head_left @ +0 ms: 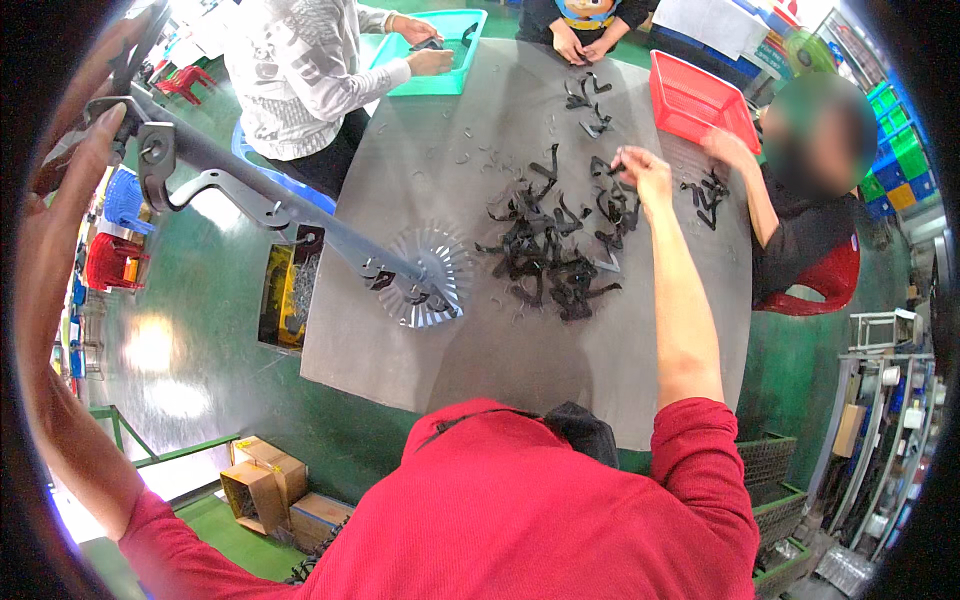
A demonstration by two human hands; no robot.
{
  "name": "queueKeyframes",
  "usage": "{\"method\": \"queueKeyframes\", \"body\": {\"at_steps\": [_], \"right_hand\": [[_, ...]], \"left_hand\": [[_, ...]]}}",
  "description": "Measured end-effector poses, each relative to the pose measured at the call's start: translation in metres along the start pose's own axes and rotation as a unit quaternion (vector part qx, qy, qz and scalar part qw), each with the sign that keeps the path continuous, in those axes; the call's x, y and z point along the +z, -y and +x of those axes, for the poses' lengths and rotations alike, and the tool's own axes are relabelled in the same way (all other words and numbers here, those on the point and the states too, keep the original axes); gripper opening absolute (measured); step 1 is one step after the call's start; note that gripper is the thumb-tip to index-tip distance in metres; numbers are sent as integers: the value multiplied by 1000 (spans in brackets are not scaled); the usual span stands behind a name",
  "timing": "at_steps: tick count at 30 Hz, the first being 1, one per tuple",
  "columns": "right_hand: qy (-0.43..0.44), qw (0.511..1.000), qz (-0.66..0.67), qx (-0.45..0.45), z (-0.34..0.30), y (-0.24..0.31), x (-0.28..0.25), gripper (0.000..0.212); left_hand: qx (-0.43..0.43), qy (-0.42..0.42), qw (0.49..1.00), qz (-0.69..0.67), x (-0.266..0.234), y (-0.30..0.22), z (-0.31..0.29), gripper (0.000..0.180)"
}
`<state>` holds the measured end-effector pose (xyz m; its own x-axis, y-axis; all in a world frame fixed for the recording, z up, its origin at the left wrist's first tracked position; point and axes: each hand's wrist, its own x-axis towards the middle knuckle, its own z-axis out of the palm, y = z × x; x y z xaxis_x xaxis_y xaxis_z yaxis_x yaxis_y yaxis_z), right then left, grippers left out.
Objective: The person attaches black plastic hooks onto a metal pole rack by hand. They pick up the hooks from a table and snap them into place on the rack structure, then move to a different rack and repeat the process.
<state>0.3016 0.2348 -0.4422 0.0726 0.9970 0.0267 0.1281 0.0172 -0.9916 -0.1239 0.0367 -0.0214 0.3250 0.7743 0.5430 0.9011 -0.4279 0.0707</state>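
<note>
My left hand (pixel 75 190) is raised at the far left, its fingers closed around a black fitting at the upper end of a grey tube (pixel 270 190); the rim partly hides the grip. The tube carries a black curved lever (pixel 225 185) and slants down to a silver, slotted fan-shaped disc (pixel 430 275) over the table. My right hand (pixel 645 172) reaches across the grey table (pixel 390 370), fingers bent together at a thin black curved part (pixel 604 170). Below and left of it lies a tangled pile of similar black parts (pixel 540 245).
One person holds a dark part over a turquoise tray (pixel 435 85). Another person's hands (pixel 585 48) work at the far edge. At right, a person on a red chair reaches beside a red basket (pixel 700 100) and black parts (pixel 708 197). Cardboard boxes (pixel 265 480) stand lower left.
</note>
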Motion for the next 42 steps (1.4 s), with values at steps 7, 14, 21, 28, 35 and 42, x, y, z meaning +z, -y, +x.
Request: {"method": "queueKeyframes", "body": {"at_steps": [7, 14, 21, 28, 35, 42], "right_hand": [[-68, 950, -304, -38, -12, 31, 19, 45], [95, 939, 22, -329, -95, 281, 152, 33], [226, 899, 203, -316, -154, 358, 208, 23], [160, 927, 179, -287, -159, 364, 213, 15], [61, 925, 177, -331, -157, 359, 192, 16], [22, 972, 140, -188, -113, 320, 125, 18]], "left_hand": [[60, 119, 984, 121, -2, 9, 13, 45], [94, 113, 982, 117, -9, -5, 7, 60], [113, 117, 983, 86, -13, -2, 3, 64], [148, 69, 978, 130, -1, -12, -2, 62], [154, 63, 973, 157, 5, -14, 4, 63], [163, 107, 951, 241, -14, 23, 3, 44]]}}
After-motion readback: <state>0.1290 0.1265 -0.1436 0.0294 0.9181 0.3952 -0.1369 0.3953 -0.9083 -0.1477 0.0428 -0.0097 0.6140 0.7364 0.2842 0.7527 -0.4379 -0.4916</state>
